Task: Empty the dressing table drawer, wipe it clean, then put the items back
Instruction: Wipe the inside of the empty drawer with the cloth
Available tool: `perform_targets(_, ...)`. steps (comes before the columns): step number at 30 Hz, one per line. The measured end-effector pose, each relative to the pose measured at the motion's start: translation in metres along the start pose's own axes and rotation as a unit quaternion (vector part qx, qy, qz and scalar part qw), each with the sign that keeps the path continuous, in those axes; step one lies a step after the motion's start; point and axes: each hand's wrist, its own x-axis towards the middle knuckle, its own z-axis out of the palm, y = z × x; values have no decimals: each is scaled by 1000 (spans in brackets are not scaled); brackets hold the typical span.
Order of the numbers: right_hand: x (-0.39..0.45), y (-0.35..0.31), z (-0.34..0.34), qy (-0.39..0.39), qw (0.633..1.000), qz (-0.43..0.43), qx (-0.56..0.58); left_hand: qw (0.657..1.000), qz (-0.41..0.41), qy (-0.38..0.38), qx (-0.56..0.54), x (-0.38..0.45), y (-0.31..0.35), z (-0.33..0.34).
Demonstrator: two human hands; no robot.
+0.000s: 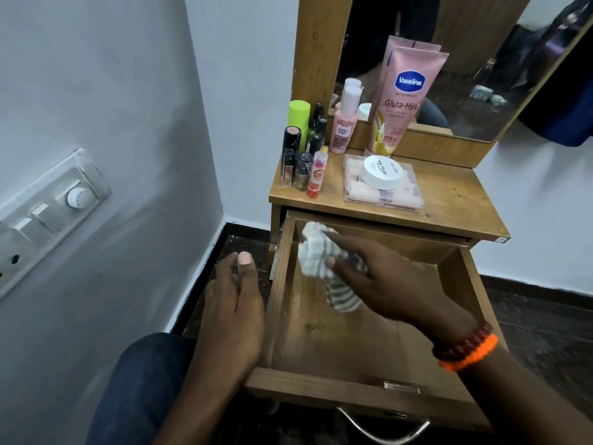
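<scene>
Soft even light, wide-angle edge bending, hands perhaps slightly blurred

Setting: a domestic room, most likely a bedroom. Evidence: a small wooden dressing table (449,200) with a framed mirror (465,75) at 12 o'clock; cosmetics bottles (305,149) and a lotion tube (404,97) on its top; a wall switch panel (48,213) with a dial at 9 o'clock; painted walls and dark floor tiles (545,316).
</scene>
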Motion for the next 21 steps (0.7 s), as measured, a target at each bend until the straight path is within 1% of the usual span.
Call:
perform_targets(1,-8,1,1,-20,998,-8,-58,1000,-2,0,-1,0,0,0)
perform_targets(3,-24,-2,10,-67,983,-22,-168,1000,-3,-4,-2,0,0,0)
perform_targets(5,-33,-3,25,-95,968,-31,-232,1000,-2,-2,5,-1,0,0)
perform_targets(6,-34,-1,30,-91,963,-45,-250,1000,-1,-1,7,-1,1,0)
perform_targets(8,-29,8,36,-75,958,-99,-257,1000,-1,-1,6,-1,2,0)
perform_targets(10,-24,15,37,-81,948,-173,-254,1000,1,3,10,-2,2,0)
perform_targets(12,-22,21,35,-38,917,-262,-298,1000,5,1,10,-2,2,-1)
perform_targets(14,-19,25,33,6,874,-362,-324,1000,2,-2,11,-3,4,0)
perform_targets(16,-14,27,34,-11,835,-446,-323,1000,-5,-9,15,-4,7,0)
perform_targets(18,-6,30,44,-45,813,-487,-316,1000,-7,-9,25,-5,7,-1)
perform_targets(19,1,33,50,-61,812,-495,-303,999,0,-3,33,-5,6,-2)
perform_targets(20,7,37,54,-78,822,-488,-282,999,5,0,42,-5,5,-1)
perform_targets(21,12,43,58,-88,841,-469,-255,999,12,4,50,-6,5,0)
